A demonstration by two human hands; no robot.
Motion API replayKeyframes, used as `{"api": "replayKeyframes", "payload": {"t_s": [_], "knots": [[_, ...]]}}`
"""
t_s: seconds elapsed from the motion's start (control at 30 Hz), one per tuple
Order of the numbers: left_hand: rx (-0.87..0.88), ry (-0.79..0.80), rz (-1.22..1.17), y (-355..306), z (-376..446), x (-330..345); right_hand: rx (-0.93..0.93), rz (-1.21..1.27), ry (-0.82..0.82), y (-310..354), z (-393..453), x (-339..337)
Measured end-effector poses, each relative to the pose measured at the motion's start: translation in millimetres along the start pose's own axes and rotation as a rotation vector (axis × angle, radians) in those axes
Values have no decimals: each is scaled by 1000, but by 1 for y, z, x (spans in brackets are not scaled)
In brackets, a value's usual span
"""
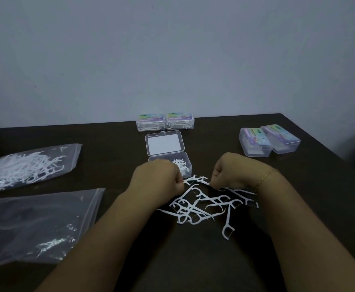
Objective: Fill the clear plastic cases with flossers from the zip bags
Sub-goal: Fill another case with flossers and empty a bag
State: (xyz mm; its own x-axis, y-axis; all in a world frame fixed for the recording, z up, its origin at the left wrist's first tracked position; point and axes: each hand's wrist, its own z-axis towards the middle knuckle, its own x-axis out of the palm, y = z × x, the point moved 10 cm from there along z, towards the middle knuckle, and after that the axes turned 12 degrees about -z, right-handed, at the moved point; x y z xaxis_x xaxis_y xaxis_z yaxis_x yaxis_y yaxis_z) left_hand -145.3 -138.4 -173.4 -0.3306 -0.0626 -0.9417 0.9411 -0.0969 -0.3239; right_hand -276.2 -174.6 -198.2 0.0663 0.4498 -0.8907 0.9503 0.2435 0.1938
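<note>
An open clear plastic case (170, 165) sits mid-table on the dark table (309, 186), its lid (164, 142) folded back on the far side and a few white flossers (180, 164) lying inside. Just nearer than this case lies a loose pile of flossers (201, 204). The left hand (158, 178) is curled at the case's near left corner, fingers pinching the end of a single flosser (195, 180); the right hand (233, 171), just right of the case, is curled too and pinches that flosser's other end. Left of the case lies a zip bag full of flossers (29, 166), and nearer than it a nearly empty zip bag (37, 226). Beyond the case stand two closed labelled cases (165, 121); to its right, two more closed cases (269, 141)
</note>
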Motion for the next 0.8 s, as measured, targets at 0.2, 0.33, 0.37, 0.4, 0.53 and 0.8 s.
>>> {"api": "replayKeyframes", "payload": {"t_s": [0.2,0.33,0.37,0.4,0.53,0.8], "knots": [[-52,83,36,9,1,10,27,-43,-12,-3,2,1],[-80,147,-37,9,-2,14,27,-90,-15,-1,4,3],[-77,156,-31,9,-2,14,29,-101,-6,-1,4,4],[-76,159,-29,8,-2,14,30,-113,0,-1,4,5],[-88,153,-49,8,-3,11,27,-165,13,1,4,7],[-123,259,-42,14,-7,15,-151,15,21,11,-5,1]]}}
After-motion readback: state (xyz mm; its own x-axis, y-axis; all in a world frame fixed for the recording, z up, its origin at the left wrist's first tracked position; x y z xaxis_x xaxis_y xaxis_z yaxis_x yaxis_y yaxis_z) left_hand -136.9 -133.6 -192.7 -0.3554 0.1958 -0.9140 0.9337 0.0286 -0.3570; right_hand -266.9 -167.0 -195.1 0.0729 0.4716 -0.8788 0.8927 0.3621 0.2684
